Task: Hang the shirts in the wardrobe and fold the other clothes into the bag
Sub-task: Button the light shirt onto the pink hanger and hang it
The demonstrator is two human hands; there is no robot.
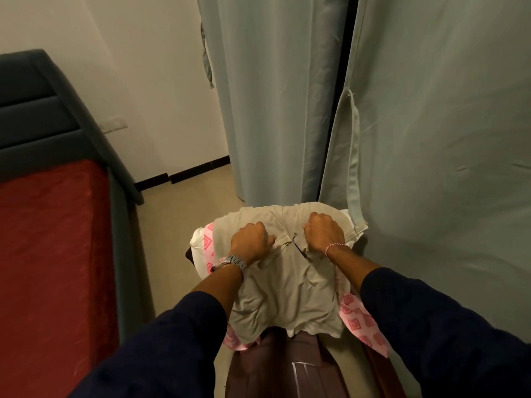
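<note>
Both our fists are curled tight into the beige garment (287,285): left hand (250,241) bunching cloth near its middle, right hand (324,232) just beside it. It lies over pink-patterned white clothes (360,320) atop the maroon bag (275,366).

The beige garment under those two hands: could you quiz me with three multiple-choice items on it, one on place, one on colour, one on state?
1. Where does the beige garment lie?
A. on the pink-patterned cloth
B. on the red bed
C. on a hanger

2. What colour is the curtain?
A. yellow
B. pale grey-green
C. black

3. What are the left hand and right hand doing?
A. hanging idle
B. fingers curled, gripping the garment
C. holding the curtain

Answers: 1 A, pink pattern shows at its edges; 2 B, plainly so; 3 B, both fists bunch the fabric.
</note>
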